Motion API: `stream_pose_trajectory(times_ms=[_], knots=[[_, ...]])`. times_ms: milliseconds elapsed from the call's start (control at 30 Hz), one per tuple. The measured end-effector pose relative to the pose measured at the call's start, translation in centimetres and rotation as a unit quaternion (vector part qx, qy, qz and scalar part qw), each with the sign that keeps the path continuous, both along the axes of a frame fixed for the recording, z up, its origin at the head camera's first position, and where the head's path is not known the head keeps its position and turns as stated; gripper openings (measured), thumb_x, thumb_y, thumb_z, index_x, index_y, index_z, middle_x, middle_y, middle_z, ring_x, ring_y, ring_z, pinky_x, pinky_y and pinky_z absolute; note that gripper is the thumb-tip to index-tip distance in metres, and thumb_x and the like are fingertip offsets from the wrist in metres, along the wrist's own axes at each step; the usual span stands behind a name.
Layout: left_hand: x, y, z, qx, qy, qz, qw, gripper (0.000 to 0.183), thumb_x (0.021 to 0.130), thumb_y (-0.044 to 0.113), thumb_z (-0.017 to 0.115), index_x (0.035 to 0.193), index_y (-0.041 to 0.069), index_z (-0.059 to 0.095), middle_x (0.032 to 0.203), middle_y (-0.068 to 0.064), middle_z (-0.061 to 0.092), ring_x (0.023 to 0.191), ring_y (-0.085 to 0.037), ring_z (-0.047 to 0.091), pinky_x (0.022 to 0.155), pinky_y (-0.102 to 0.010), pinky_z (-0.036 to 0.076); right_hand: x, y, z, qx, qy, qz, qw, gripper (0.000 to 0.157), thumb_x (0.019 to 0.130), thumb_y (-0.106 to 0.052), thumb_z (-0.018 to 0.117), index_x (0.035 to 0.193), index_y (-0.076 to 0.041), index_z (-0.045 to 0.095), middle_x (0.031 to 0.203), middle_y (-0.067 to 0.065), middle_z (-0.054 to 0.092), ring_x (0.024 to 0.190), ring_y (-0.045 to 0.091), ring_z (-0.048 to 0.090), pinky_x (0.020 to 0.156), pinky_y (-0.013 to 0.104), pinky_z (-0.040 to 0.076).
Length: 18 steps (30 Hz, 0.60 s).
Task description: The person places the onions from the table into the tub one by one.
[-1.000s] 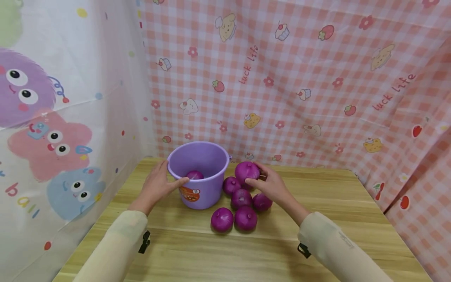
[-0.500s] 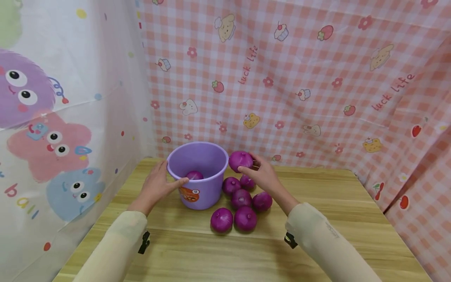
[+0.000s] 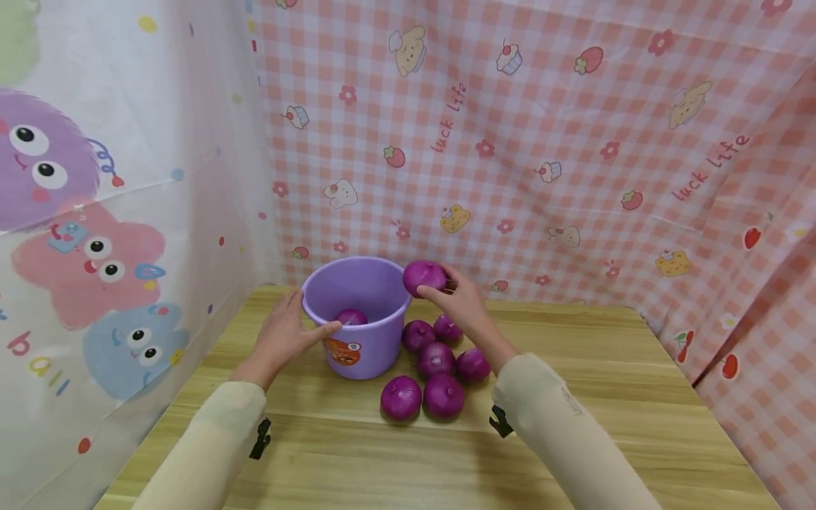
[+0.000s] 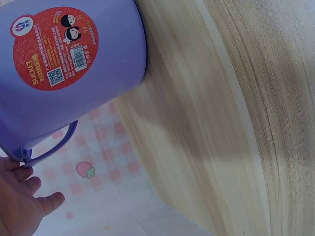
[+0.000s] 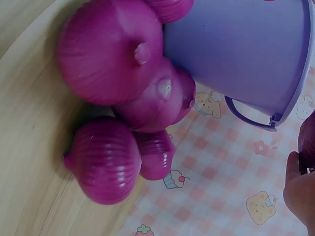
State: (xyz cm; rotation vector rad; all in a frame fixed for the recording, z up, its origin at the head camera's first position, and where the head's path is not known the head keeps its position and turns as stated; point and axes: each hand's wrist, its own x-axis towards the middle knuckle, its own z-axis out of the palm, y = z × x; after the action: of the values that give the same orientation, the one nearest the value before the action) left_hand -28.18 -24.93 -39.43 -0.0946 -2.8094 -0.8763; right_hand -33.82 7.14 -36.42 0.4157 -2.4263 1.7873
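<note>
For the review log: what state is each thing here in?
Bucket: upright, open-topped
Bucket handle: hanging down
Onion in bucket: partly hidden by the rim
Held onion: above the table
Six other onions: on the table, clustered
Left hand: touching bucket rim
Right hand: gripping an onion

The head camera looks forward and down at the table (image 3: 637, 397) from above. Each wrist camera sits much nearer, its view tilted sideways, and both share the bucket (image 3: 382, 347).
</note>
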Motion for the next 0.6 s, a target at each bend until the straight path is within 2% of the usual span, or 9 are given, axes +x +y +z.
stream_pose_trajectory(times_ms=[300, 600], knots=[[0.0, 0.0, 0.0, -0.003, 0.0, -0.001, 1.0, 0.119, 0.078, 0.078, 0.061, 0.156, -0.001, 0.02, 0.158, -0.026, 0.023, 0.144, -0.046, 0.021, 0.112, -0.068, 0.021, -0.4, -2.0, 0.5, -0.018, 0.006, 0.003, 1.0, 0.07, 0.086, -0.035, 0.078, 0.144, -0.008, 0.05, 0.129, 0.016, 0.062, 0.117, 0.029, 0.06, 0.096, 0.039, 0.053], [0.0, 0.0, 0.0, -0.006, -0.002, 0.0, 1.0, 0.119, 0.077, 0.08, 0.06, 0.156, 0.0, 0.019, 0.158, -0.026, 0.024, 0.143, -0.046, 0.022, 0.112, -0.067, 0.023, -0.4, -4.3, 0.8, -0.004, 0.025, 0.006, 1.0, 0.071, 0.087, -0.031, 0.078, 0.146, -0.004, 0.048, 0.13, 0.017, 0.061, 0.116, 0.028, 0.062, 0.095, 0.037, 0.053]])
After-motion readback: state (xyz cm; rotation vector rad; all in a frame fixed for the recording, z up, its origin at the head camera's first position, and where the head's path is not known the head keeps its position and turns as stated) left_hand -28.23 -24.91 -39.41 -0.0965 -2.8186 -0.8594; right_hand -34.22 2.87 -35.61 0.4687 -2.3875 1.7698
